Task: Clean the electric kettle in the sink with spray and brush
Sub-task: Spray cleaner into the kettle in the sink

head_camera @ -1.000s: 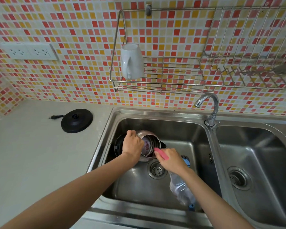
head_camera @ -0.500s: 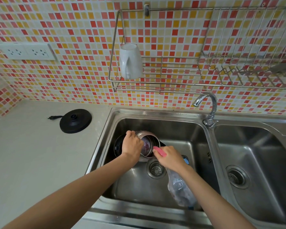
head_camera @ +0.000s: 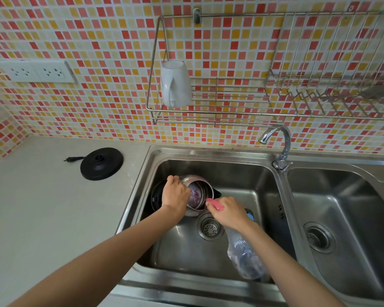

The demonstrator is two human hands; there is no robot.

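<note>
The kettle (head_camera: 197, 196) lies tipped on its side in the left basin of the sink (head_camera: 242, 171), toward the basin's 10 o'clock corner, with its open mouth facing you. Inside, its metal wall shows a purplish patch. Your left hand (head_camera: 175, 194) grips the kettle at the rim, fingers curled over its upper edge.

Your right hand (head_camera: 227, 210) holds the spray bottle (head_camera: 244, 255) by its neck, fingers wrapped round it. The bottle's pink head (head_camera: 214, 203) sits just beside the kettle's mouth at 4 o'clock from it, and the clear body slants back under your wrist. How much liquid it holds you cannot tell. The drain strainer (head_camera: 210, 228) sits at 6 o'clock from the kettle, between your forearms.

On the surface (head_camera: 42, 218), at 9 o'clock from the sink, rests the black kettle base (head_camera: 101, 163) with its plug (head_camera: 72, 159) lying loose. On the wall rack (head_camera: 208, 114), at 12 o'clock, a white mug (head_camera: 175, 84) stands upside down.
</note>
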